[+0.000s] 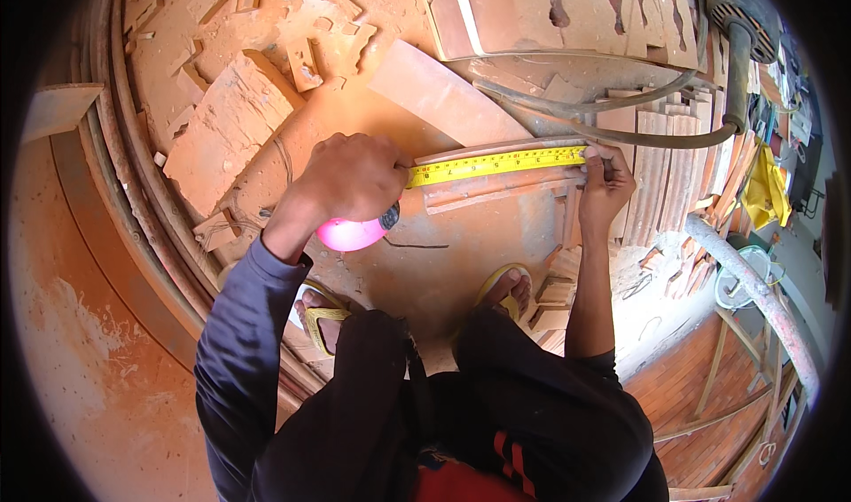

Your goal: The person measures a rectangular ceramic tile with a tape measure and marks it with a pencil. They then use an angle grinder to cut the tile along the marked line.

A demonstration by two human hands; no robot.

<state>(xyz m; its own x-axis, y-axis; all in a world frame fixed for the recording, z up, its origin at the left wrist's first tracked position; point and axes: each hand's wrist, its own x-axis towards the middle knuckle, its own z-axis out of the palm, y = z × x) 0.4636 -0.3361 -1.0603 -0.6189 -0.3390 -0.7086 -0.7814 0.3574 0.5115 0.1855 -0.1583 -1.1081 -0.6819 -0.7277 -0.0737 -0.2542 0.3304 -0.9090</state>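
A yellow tape measure blade (496, 163) stretches along a long, narrow strip of reddish tile (496, 188). My left hand (355, 178) is closed over the tape measure at the strip's left end; a bright pink case (350, 234) with a dark part shows below the fingers. At the right end, my right hand (607, 178) pinches the blade's tip against the end of the strip. The strip lies low over the dusty ground, in front of my feet. A wider flat tile piece (448, 94) lies slantwise just beyond it.
Stacked narrow strips (678, 169) stand right of my right hand. A dark hose (656, 138) curves above them. Broken tile pieces (306, 63) and a thick rough slab (235, 129) lie at the far left. Large cut slabs (567, 14) are at the back, pipes (133, 147) along the left.
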